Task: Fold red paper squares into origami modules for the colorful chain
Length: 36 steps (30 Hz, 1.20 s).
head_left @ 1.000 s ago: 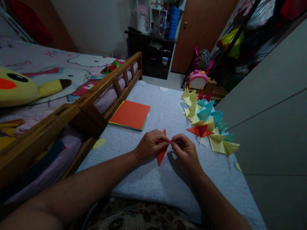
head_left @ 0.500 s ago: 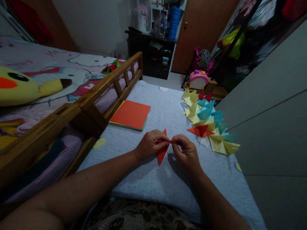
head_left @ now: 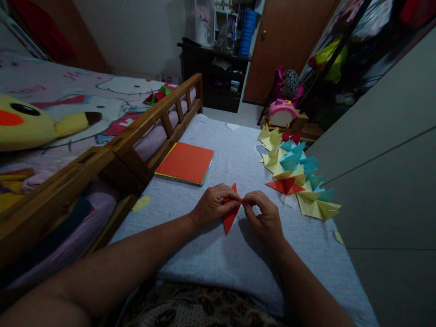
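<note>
1 red folded ppr point(head_left: 230, 221), pinched btwn hands point(head_left: 213, 205) point(head_left: 265, 213)

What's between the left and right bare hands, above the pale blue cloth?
In the head view, a thin tip of the pointed red folded paper lies between the left hand and the right hand, right at their fingertips.

Past the left hand point(head_left: 216, 204) and right hand point(head_left: 265, 213), there's an open lane forward over the pale cloth point(head_left: 235, 154), between the paper stack point(head_left: 185, 163) and the folded paper shapes point(head_left: 291, 161). A wooden rail point(head_left: 155, 110) bars the left; those spiky shapes crowd the right.
</note>
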{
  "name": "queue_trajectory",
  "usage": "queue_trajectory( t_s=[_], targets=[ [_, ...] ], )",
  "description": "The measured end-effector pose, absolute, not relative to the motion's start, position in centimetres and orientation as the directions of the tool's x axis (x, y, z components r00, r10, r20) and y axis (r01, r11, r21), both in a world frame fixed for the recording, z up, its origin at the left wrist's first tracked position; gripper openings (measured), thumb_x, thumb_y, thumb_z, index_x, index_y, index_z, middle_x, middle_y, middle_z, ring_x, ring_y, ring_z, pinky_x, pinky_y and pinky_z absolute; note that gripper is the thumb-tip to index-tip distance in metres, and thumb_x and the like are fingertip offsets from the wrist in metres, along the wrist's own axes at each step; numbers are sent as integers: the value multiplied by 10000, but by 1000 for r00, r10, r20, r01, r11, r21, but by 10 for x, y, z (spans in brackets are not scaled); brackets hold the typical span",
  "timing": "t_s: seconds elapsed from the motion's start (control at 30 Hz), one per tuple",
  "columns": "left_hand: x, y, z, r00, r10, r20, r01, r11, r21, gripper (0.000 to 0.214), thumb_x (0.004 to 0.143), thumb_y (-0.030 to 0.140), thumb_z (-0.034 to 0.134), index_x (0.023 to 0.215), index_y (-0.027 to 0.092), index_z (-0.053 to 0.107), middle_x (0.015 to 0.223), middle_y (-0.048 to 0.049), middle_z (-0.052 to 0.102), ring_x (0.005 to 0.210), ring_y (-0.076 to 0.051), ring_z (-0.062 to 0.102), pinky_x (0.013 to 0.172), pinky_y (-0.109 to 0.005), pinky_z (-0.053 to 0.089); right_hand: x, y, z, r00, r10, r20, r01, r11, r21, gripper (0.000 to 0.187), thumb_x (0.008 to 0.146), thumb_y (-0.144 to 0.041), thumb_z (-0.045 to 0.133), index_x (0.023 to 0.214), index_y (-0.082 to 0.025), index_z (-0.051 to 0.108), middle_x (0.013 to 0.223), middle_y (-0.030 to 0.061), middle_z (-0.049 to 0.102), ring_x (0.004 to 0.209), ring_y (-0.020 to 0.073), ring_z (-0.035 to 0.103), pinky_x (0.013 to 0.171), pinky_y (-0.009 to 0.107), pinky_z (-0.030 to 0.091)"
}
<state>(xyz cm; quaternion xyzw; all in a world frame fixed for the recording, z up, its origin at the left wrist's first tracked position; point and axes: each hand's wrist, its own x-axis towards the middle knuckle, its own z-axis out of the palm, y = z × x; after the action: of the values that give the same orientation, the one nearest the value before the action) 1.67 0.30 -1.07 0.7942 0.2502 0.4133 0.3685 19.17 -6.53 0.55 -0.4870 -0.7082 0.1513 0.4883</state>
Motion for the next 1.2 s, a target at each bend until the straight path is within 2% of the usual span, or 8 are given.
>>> queue_trajectory(
  t_s=[0.43,0.8,1.2],
  targets=[
    [17,3,-11,532,700,477,98,-610,786,73,872,135,701,891,190,745,814,-30,735,776,-151,659,753,-300,526,194,-65,6,-86,831,549,554,498,-667,171,892,-84,560,893,-230,648,874,29,636,795,165,633,718,284,507],
    [17,2,-9,540,710,452,101,-588,803,69,868,139,708,891,190,748,824,-33,739,781,-151,658,760,-302,525,195,-65,5,-86,831,549,593,486,-643,163,890,-96,554,871,-229,646,848,28,629,773,167,628,696,282,509],
    [16,3,-10,545,699,463,95,-600,794,77,865,132,701,894,185,749,817,-35,736,778,-153,656,751,-297,520,193,-64,3,-61,860,507,559,450,-697,168,878,-82,551,862,-224,639,851,24,639,780,165,626,698,281,499]
  ],
)
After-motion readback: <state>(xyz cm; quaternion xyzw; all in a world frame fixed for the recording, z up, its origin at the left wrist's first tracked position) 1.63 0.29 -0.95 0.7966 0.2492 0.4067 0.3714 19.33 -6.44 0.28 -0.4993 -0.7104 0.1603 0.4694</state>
